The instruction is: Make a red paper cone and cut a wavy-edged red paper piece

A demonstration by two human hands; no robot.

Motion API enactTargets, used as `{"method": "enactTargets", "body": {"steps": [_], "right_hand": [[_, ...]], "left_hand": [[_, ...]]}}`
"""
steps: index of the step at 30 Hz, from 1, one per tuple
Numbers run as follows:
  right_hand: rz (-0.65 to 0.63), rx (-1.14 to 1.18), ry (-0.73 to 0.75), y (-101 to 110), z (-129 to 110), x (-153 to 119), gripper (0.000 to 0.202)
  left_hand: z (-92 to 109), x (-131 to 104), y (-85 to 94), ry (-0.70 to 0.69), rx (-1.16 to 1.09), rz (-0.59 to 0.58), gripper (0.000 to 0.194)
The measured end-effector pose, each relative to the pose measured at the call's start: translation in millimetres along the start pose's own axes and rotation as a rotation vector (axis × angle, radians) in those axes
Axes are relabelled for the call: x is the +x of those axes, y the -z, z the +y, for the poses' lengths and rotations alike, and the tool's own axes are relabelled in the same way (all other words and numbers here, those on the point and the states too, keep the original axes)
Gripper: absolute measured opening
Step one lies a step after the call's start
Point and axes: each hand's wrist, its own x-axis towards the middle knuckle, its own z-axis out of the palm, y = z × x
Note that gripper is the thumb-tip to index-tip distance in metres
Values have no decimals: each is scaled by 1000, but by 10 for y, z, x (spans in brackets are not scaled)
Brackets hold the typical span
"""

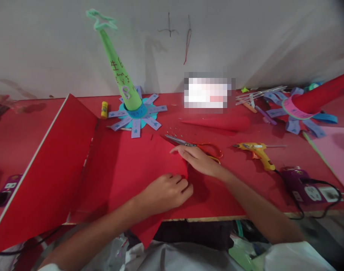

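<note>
Red sheet (143, 162) overhangs the front edge

The sheet lies on the tabletop (211, 206), one corner hanging off. The left hand (172, 191) rests over it with fingers curled, probably to keep it from slipping; whether they pinch paper I cannot tell. The right hand (199, 160) is unclenched, fingers stretched over the sheet's right edge, just beside the scissors (183, 142). A blue collar (136, 112) encircles the green cone's (118, 75) base, presumably bracing it; a pink collar (297, 110) surrounds the red cone's (327, 93).

Left hand (168, 192) curled; right hand (199, 160) flatter, farther forward; forearms (104, 227) bare
</note>
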Motion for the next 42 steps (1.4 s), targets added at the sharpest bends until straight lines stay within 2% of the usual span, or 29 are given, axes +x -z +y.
{"method": "enactTargets", "body": {"steps": [4,7,9,12,14,15,16,19,22,23,25,27,30,36,42], "right_hand": [[14,-48,-11,63,85,17,31],[17,-99,28,138,117,12,41],[34,-140,57,201,122,-11,47],[73,-179,89,308,131,-68,47],[80,-183,107,380,154,-106,43],[79,-183,109,414,169,-122,40],[81,-182,106,444,184,-133,37],[101,-121,54,492,219,-145,35],[128,16,-37,469,238,-126,58],[127,40,-62,451,245,-116,59],[107,20,-92,413,265,-97,45],[96,-40,-102,387,289,-88,34],[144,-78,-108,393,321,-90,40],[305,1,-115,527,381,-76,35],[329,110,-164,613,446,-72,42]], "left_hand": [[-18,58,27,-41,-27,23,13],[-243,17,78,46,-39,100,20],[-504,-58,116,214,-23,192,25],[-964,-237,122,621,-88,258,39],[-1224,-382,70,807,-259,201,62],[-1322,-452,30,868,-376,157,63],[-1394,-515,-14,895,-503,116,57],[-1468,-628,-131,865,-620,51,35],[-1432,-602,-166,729,-578,13,32],[-1420,-572,-161,687,-559,-6,31],[-1412,-503,-139,644,-516,-44,29],[-1423,-453,-113,650,-492,-60,27],[-1457,-460,-79,683,-531,-46,27],[-1571,-689,-51,791,-633,26,32],[-1689,-867,-95,842,-638,112,32]]}}
